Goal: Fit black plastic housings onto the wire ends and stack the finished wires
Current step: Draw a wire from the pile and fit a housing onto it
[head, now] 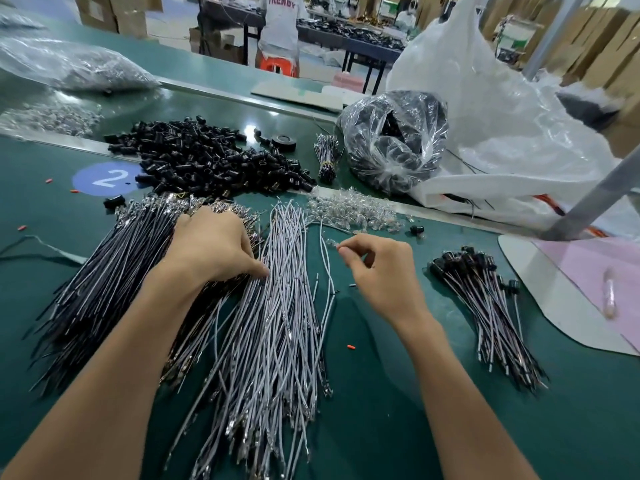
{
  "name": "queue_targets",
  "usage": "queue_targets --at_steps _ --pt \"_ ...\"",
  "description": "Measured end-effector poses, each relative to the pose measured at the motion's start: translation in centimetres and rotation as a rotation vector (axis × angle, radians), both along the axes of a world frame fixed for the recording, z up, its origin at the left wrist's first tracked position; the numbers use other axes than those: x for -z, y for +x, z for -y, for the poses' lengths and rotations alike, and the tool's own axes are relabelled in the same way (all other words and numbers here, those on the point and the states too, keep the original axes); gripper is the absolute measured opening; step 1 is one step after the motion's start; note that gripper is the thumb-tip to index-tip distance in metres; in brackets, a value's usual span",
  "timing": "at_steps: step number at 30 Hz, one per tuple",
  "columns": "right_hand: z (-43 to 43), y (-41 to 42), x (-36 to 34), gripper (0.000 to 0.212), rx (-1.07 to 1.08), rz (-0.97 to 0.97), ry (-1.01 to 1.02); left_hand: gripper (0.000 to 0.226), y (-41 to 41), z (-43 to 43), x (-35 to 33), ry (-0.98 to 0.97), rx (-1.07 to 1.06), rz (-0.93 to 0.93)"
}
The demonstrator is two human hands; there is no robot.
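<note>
Item 1: right hand [377,268] pinches 1 white wire [331,282] near its tip, likely ready for fitting.
Item 2: left hand [214,244] rests on black wires [104,282], steadying them; grip cannot be told.
Item 3: black housings [207,161] heaped beyond, within reach.
Item 4: finished wires [485,306] stacked at right on the tabletop [381,427].

On the green bench [398,410], the left hand [211,244] lies knuckles-up on the black wires [104,282], fingers curled down into the pile beside the white wires [277,323]. The right hand [377,268] pinches a small clear piece [331,242] between thumb and forefinger. Loose black housings [214,157] lie heaped beyond, and the finished wires [485,306] are stacked to the right.
</note>
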State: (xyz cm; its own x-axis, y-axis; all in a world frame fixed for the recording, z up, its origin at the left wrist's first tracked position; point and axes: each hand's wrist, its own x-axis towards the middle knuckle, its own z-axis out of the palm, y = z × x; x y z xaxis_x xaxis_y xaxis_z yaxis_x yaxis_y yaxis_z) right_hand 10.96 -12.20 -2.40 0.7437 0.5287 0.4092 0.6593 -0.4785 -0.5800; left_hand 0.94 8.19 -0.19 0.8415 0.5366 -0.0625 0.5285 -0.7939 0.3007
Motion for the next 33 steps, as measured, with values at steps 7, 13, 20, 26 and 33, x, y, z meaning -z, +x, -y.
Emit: queue_targets --at_steps 7,13,20,26,33 --pt "0.5 -0.3 0.2 0.009 -0.003 -0.015 0.01 0.032 0.1 0.1 0.2 0.004 0.043 -0.089" --pt "0.4 -0.5 0.3 0.008 -0.019 -0.012 0.03 0.027 -0.1 -0.1 0.0 -0.192 0.017 0.061" --pt "0.4 -0.6 0.5 0.008 -0.039 -0.017 0.031 0.026 -0.3 -0.2 -0.5 -0.505 0.01 0.28" --pt "-0.8 -1.5 0.5 0.01 -0.115 -0.186 0.16 0.016 0.4 0.2 -0.2 -0.739 -0.027 0.507" --pt "-2.3 -3.4 0.8 0.024 -0.348 -0.354 0.1 0.013 1.0 0.8 0.6 -0.792 -0.029 0.595"
